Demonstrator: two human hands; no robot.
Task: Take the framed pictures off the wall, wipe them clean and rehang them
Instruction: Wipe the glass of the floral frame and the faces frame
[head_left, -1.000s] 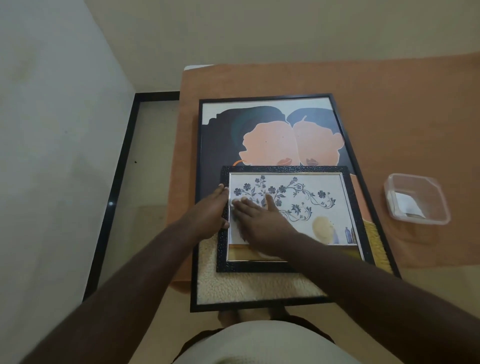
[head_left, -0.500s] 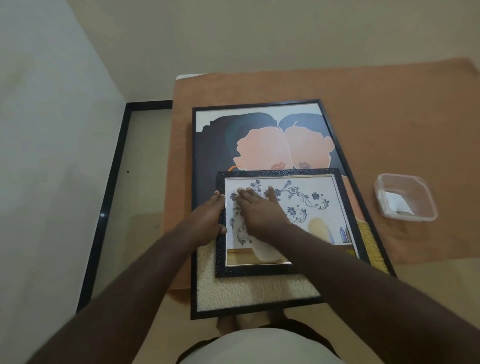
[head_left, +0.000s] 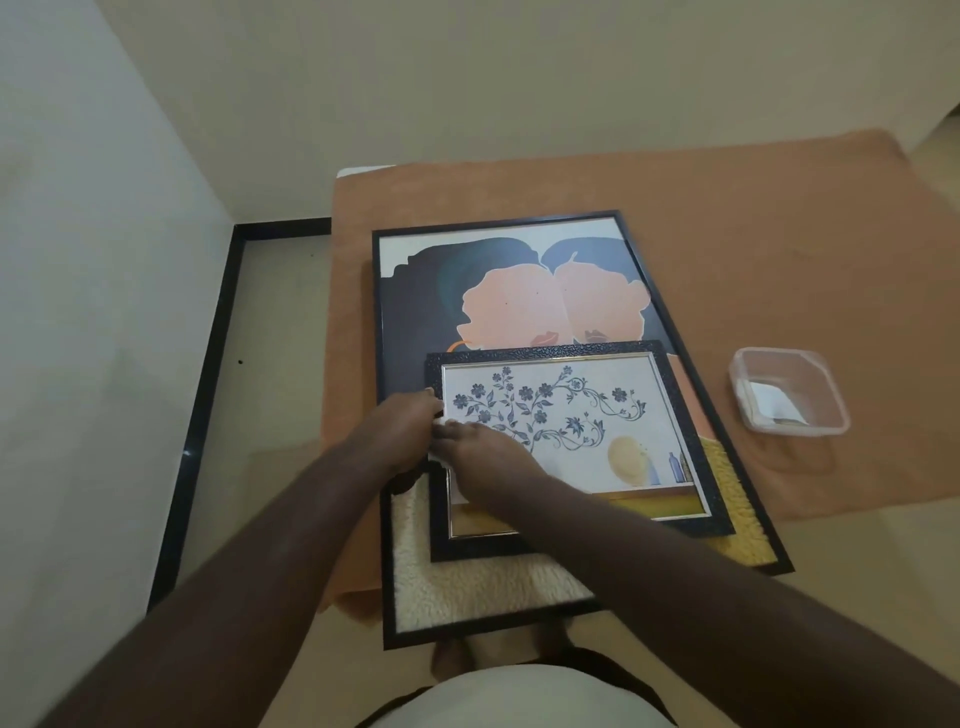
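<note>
While left hand (head_left: 402, 434) steadies, right hand (head_left: 480, 449) wipes

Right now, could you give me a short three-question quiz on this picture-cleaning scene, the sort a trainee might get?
1. True or false: the small floral frame lies on top of the large portrait frame.
2. Which side of the frames is the clear plastic container on? A) left B) right C) nearer the wall
3. Fill in: the right hand presses a white ___ near the floral frame's left edge, beside the left hand.

Key: 1 true; 2 B; 3 cloth, though only a small pale corner shows, so it could be a wipe.
</note>
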